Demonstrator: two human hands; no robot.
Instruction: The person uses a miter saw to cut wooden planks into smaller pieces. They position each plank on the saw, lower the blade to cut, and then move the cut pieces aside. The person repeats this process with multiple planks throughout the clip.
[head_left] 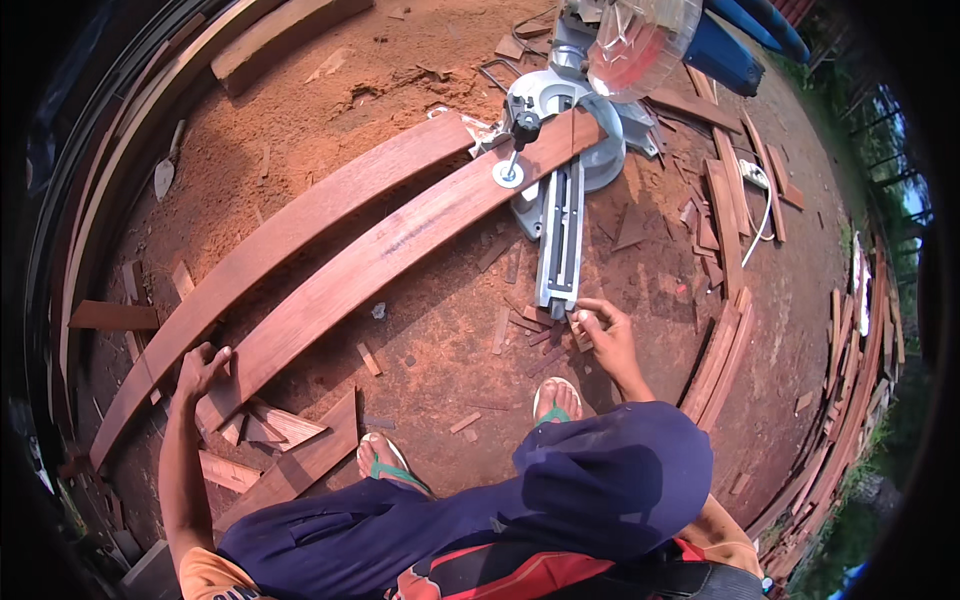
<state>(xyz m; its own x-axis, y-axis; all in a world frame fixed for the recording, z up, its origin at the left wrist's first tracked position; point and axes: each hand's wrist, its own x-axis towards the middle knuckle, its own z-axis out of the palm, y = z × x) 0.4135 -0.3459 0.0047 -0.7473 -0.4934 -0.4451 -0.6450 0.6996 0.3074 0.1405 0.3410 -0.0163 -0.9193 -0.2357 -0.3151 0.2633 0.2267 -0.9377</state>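
Two knees in dark blue trousers: nearest to me, bent, on my side of the miter saw.
Green-strapped sandals: on my feet, on the ground, the right one closer to the saw than the left.
Left hand: well out to the saw's left, fingers curled inward, thumb at the far edge of the clamped plank; I cannot tell whether my grip is tight on the wood or only resting there.
Stacked reddish boards: to the right of the saw, on my side of it.
Right hand: just beside the near tip of the saw's slotted arm, fingers bent and partly closed, fingertips at its end; I cannot tell whether they have hold of it.
Clamped plank: curved, reddish, its right end across the saw's base, the rest running left and toward me.
Second curved plank: left of the saw, beyond the first.
Hold-down clamp: on the saw's left, its round foot on the plank.
White cable: on the ground, right of the saw.
Trowel: far left of the saw, by the sawdust.
Clear blade guard: at the saw's top, raised above the plank.
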